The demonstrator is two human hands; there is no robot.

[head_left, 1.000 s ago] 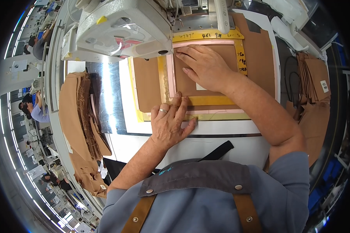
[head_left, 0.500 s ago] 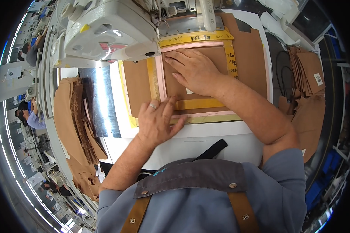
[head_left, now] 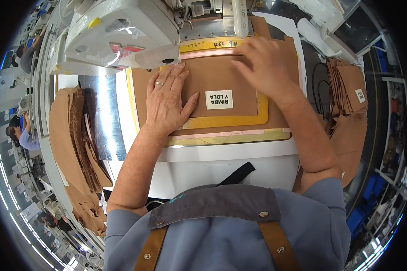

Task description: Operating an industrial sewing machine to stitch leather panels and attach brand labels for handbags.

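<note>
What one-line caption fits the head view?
Both hands, left hand and right hand, press a brown leather panel flat under a sewing machine.

Bright, even overhead light is flooding the scene; glare is streaking the metal plate (head_left: 105,115), the right hand (head_left: 264,63) is blurring slightly, and fisheye distortion is bending the edges.
</note>
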